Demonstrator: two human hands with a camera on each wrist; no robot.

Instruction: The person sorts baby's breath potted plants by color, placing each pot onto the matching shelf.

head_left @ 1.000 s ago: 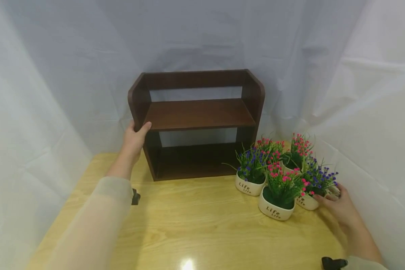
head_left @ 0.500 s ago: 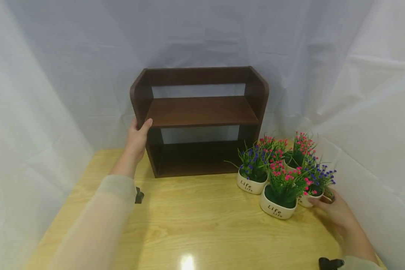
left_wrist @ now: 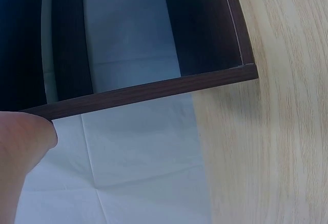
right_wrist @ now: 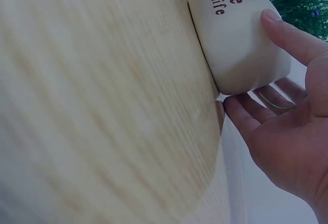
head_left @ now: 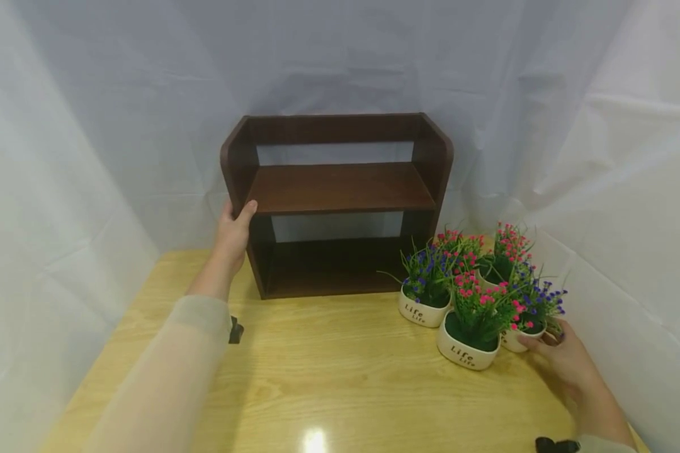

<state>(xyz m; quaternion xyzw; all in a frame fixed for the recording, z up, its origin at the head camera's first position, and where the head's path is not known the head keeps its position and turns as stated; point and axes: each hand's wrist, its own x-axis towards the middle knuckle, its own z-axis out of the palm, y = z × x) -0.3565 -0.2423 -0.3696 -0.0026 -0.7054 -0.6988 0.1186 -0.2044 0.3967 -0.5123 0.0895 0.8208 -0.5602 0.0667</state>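
A dark brown two-tier wooden shelf [head_left: 340, 189] stands at the back of the table. My left hand [head_left: 230, 239] holds its left side panel at middle-shelf height, thumb over the front edge; the other fingers are hidden behind the panel. In the left wrist view the thumb [left_wrist: 25, 137] lies against the dark edge. At the right, my right hand [head_left: 569, 358] grips a white flowerpot [right_wrist: 241, 44] lettered "Life", holding blue-purple artificial flowers [head_left: 544, 297]. The thumb is on its lettered side and the fingers reach round its end, low by the tabletop.
Several more potted artificial flowers crowd the table's right: a pink one [head_left: 467, 352] in front, a blue one [head_left: 422, 313] by the shelf's right foot, pink ones [head_left: 490, 282] behind. The light wood table [head_left: 317, 371] has white sheeting [head_left: 646, 239] hanging close on its right.
My right hand has come slightly nearer, its thumb moving left and lower along the pot. The left hand keeps its hold on the shelf. The head view has shifted slightly.
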